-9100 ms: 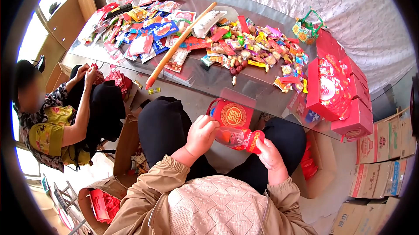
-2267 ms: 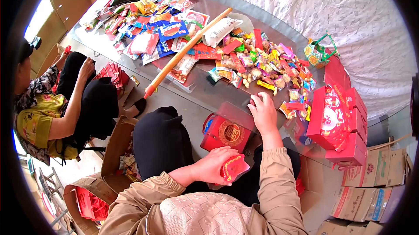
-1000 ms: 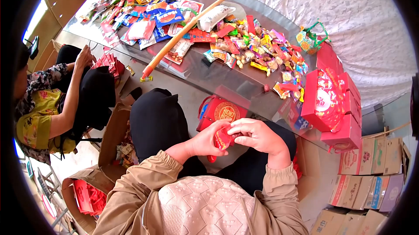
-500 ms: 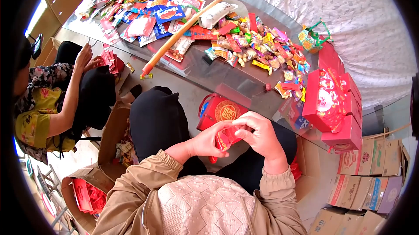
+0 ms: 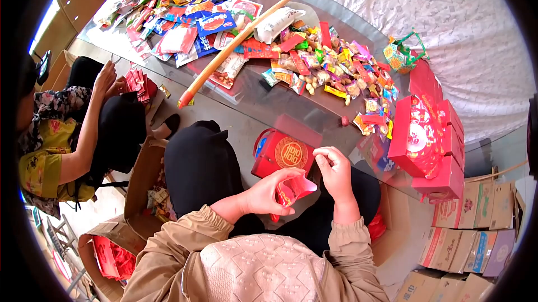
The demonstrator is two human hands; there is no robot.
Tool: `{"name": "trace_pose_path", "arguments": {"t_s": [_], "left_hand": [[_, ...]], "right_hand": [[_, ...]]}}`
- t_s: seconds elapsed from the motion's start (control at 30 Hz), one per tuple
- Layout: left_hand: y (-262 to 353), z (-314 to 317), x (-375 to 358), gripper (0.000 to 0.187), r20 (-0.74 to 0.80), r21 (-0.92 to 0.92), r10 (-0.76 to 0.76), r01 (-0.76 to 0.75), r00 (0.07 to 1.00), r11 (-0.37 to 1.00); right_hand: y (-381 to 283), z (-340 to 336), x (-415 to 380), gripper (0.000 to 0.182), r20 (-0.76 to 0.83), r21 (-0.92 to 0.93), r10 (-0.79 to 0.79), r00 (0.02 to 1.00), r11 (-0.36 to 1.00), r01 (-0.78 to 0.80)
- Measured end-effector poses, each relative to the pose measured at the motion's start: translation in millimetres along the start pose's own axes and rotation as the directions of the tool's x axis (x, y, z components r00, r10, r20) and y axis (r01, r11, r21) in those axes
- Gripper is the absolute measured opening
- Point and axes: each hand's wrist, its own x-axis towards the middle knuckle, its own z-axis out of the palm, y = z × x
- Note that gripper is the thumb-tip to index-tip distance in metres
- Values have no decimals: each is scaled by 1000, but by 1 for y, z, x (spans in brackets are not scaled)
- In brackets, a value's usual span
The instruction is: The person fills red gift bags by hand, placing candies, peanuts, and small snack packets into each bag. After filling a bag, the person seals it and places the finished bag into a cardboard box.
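My left hand (image 5: 260, 196) grips a small red paper packet (image 5: 290, 190), its mouth spread apart and facing right. Gold marks show on its front. Just right of the packet, apart from it, is my right hand (image 5: 334, 176), its fingers curled with thumb and forefinger close together. Whether anything small sits between them is hidden. Beyond both hands, a red gift box (image 5: 284, 151) with a gold round emblem stands between my knees and the table, something blue showing at its left side.
The glass table (image 5: 241, 108) bears a pile of wrapped candies and nuts (image 5: 336, 66), snack packets (image 5: 190, 21) and a wooden rolling pin (image 5: 235, 49). Red boxes (image 5: 428, 139) stand at its right end. Cardboard cartons (image 5: 471, 206) lie right. Another person (image 5: 73, 139) sits left, handling red packets.
My right hand has let go of the packet's rim and drawn away to the right. The packet stays in my left hand, its mouth now turned right and widely spread.
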Motion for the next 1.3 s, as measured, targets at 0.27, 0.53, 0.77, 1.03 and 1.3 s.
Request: {"name": "trace_pose_path", "arguments": {"t_s": [0.27, 0.53, 0.77, 1.03, 1.3], "left_hand": [[-1, -1, 3, 88, 77, -69, -26, 31, 997, 997], [-1, -1, 8, 88, 25, -46, -76, 77, 997, 996], [-3, -4, 10, 91, 28, 57, -60, 58, 998, 997], [-3, -8, 4, 91, -30, -246, -192, 179, 981, 953], [3, -4, 1, 91, 111, -352, -206, 232, 972, 907]], "right_hand": [[44, 9, 80, 33, -77, -215, -111, 991, 972, 92], [63, 6, 191, 43, -119, -657, -319, 940, 735, 167], [72, 4, 198, 37, -101, -781, -378, 920, 604, 162], [19, -15, 122, 26, 55, 366, 4, 999, 930, -24], [-61, -27, 28, 20, 596, -2, -179, 783, 975, 224]]}}
